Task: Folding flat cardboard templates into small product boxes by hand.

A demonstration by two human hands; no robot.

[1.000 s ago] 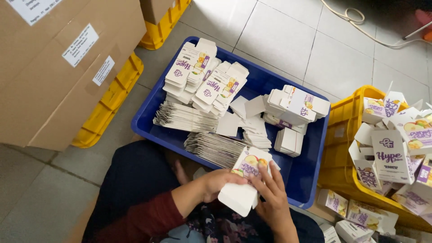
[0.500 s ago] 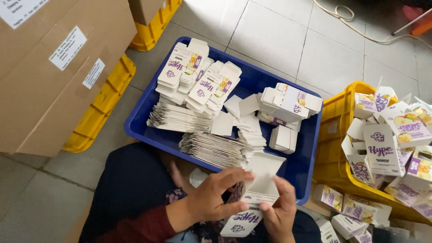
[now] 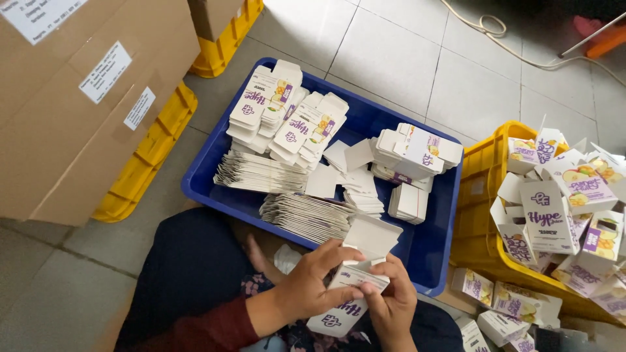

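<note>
Your left hand [image 3: 313, 287] and right hand [image 3: 391, 303] both clamp the small carton [image 3: 355, 277] (top flap open), steadying it beyond your fingertips from the blue crate [image 3: 430, 251].

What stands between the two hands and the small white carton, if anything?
Nothing visible does. The left hand and the right hand both already grip the small white carton, fingers on its sides, its top flap open above the blue tray.

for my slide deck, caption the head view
Both hands fold a small white carton over a blue bin of flat cartons.
</note>
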